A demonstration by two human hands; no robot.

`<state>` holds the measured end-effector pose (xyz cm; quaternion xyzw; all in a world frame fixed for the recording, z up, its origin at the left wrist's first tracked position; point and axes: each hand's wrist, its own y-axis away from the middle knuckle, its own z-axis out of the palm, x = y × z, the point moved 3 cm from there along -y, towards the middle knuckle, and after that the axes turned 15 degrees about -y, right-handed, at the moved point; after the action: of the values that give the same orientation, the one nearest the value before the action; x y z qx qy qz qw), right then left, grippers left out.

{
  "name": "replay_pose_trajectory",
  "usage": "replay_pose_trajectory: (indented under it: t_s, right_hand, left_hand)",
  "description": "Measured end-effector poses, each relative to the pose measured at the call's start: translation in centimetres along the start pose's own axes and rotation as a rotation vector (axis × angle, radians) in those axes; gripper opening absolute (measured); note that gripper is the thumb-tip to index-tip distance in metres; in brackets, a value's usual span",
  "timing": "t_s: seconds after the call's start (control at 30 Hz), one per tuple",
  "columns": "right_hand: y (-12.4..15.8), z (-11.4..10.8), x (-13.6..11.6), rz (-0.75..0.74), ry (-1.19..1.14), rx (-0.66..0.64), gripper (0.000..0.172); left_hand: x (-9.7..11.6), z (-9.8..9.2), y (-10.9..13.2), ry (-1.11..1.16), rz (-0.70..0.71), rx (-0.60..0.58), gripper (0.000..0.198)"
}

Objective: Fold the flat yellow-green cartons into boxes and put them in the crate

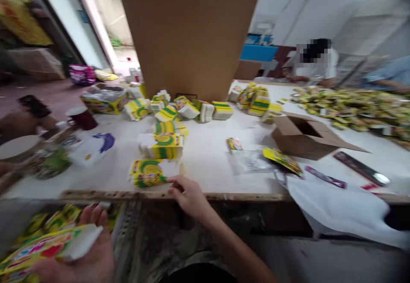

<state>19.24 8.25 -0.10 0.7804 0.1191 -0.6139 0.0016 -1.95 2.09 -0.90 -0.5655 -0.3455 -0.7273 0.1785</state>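
Observation:
At the lower left, my left hand (pixel 92 249) is closed around a yellow printed carton (pixel 41 246) with a white end flap, held above a crate of yellow packs (pixel 60 219). My right hand (pixel 188 195) reaches to the table's front edge. Its index finger touches the white-and-green corner of a small pile of flat yellow cartons (pixel 149 172); the thumb sits lower, apart from the finger. Just behind that pile is a bundle of yellow-and-white cartons (pixel 163 145), its outline blurred.
Carton bundles (pixel 168 113) line the table before a tall cardboard sheet (pixel 192 30). To the right are an open cardboard box (pixel 301 133), yellow sachets (pixel 282 161), a white sheet (pixel 339 206) and heaped packs (pixel 361 107). A mug (pixel 83 118) stands left. A person (pixel 314 63) sits across.

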Motion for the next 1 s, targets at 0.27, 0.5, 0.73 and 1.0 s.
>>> replay_pose_trajectory:
  t_s: [0.27,0.5,0.73,1.0]
  right_hand:
    - [-4.3,1.3,-0.3,-0.057,0.164,0.05,0.018]
    - [-7.2,4.3,1.8,0.024,0.347,0.076,0.015]
    - [-5.1,3.8,1.2,0.002,0.209,0.029,0.022]
    - [2.8,5.3,-0.8,0.143,-0.453,-0.391,0.037]
  left_hand:
    - [-2.1,1.6,0.0,0.258,-0.153,-0.098,0.044]
    - [-4.5,1.7,-0.7,0.207,-0.24,-0.183,0.027]
    - [-5.0,2.4,-0.1,0.18,-0.239,-0.28,0.038]
    - [-1.3,4.8,2.5,0.37,0.0,-0.294,0.03]
